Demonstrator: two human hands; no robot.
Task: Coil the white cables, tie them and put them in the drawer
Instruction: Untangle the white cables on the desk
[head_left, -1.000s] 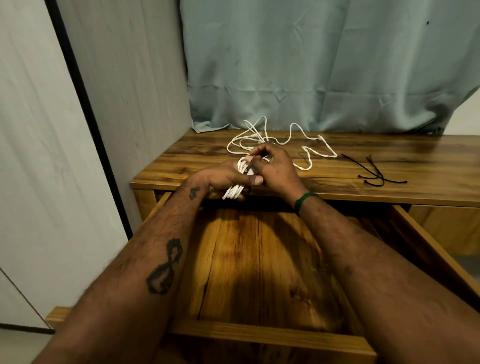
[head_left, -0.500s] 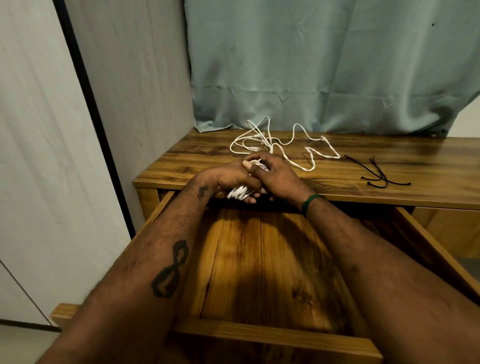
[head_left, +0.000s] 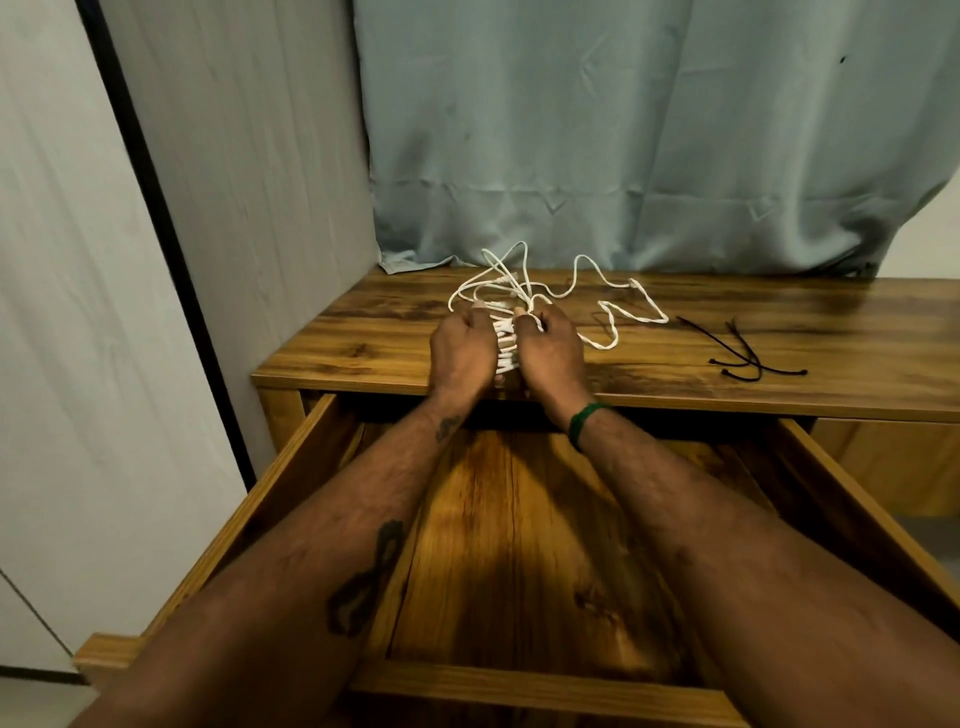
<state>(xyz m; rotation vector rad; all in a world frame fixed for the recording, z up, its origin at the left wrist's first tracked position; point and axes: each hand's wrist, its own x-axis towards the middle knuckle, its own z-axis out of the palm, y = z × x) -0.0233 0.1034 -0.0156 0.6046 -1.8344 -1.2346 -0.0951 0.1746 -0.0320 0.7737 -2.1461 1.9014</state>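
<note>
Both hands are up on the front part of the table (head_left: 363, 358), fists side by side with a bunch of white cable (head_left: 505, 349) squeezed between them; the left hand (head_left: 462, 349) is curled shut on the left side of the bundle and the right hand (head_left: 551, 349) is curled shut on the right side, thumbs on top; so both are clamped on the same coiled part, knuckles nearly touching across it. You can see a stack of white loops showing in the gap between the two fists; how neat the coil is underneath, can't tell, the hands cover most of it.

The rest of the cable isn't coiled; loose loops (head_left: 613, 306) trail off behind and to the right of the hands, wandering over the table toward the curtain (head_left: 623, 156); a couple of connector ends show in that mess just behind the fingers.

Off to the right, well apart from the hands, a few thin black ties (head_left: 748, 358) lie crossed over each other on the table.

The drawer (head_left: 306, 467) is pulled open right under the forearms; wood bottom showing, no cable in it. There's a green band (head_left: 584, 421) on the right wrist.
</note>
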